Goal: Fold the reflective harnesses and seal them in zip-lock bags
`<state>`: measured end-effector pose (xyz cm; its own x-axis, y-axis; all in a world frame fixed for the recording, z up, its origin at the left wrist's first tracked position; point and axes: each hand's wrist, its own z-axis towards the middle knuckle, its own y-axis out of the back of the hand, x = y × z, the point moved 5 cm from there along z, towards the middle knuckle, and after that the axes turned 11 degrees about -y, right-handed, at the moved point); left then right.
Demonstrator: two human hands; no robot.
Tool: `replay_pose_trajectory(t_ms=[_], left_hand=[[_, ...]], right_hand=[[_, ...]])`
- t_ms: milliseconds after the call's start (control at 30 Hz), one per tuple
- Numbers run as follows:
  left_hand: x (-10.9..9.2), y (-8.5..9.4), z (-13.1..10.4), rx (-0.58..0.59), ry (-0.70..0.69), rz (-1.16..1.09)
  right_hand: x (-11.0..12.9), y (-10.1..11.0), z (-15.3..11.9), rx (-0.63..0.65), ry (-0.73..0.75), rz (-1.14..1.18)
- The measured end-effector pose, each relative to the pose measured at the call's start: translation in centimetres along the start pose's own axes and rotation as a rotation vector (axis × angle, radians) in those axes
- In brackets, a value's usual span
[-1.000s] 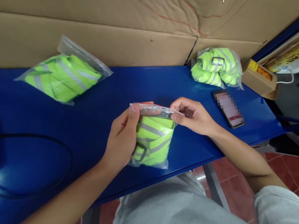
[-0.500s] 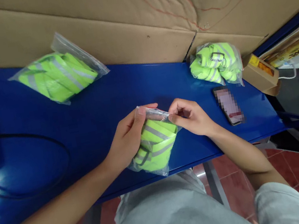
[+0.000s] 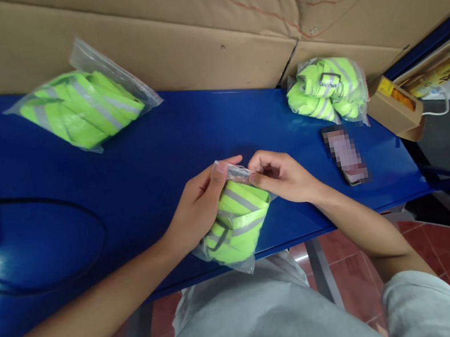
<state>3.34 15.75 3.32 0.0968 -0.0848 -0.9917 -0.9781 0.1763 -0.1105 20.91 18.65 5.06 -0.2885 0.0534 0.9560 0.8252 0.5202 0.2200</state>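
Observation:
A clear zip-lock bag [image 3: 238, 218] with a folded neon-yellow reflective strap piece inside sits at the front edge of the blue table. My left hand [image 3: 200, 202] grips the top left of the bag, thumb in front and fingers behind. At the top right corner, my right hand [image 3: 281, 176] pinches the bag's mouth between thumb and curled index finger. A dark buckle shows through the plastic at the lower left. Whether the zip strip is fully pressed together, I cannot tell.
Another bagged yellow bundle [image 3: 84, 109] lies at the back left, and a larger bag of yellow rolls [image 3: 326, 89] at the back right. Nearby are a phone [image 3: 345, 156] and an open cardboard box [image 3: 397, 109]. A black cable [image 3: 48, 201] curves across the left side.
My right hand has slid slightly left along the bag's mouth, and my left hand has shifted a little right. The hands are closer together, with the bag's top edge bunched between them.

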Motion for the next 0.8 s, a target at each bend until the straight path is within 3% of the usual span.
replay_pose_trajectory(t_ms=[800], left_hand=[[0.4, -1.3, -0.4, 0.195, -0.047, 0.168]], right_hand=[[0.5, -1.0, 0.0, -0.040, -0.021, 0.021]])
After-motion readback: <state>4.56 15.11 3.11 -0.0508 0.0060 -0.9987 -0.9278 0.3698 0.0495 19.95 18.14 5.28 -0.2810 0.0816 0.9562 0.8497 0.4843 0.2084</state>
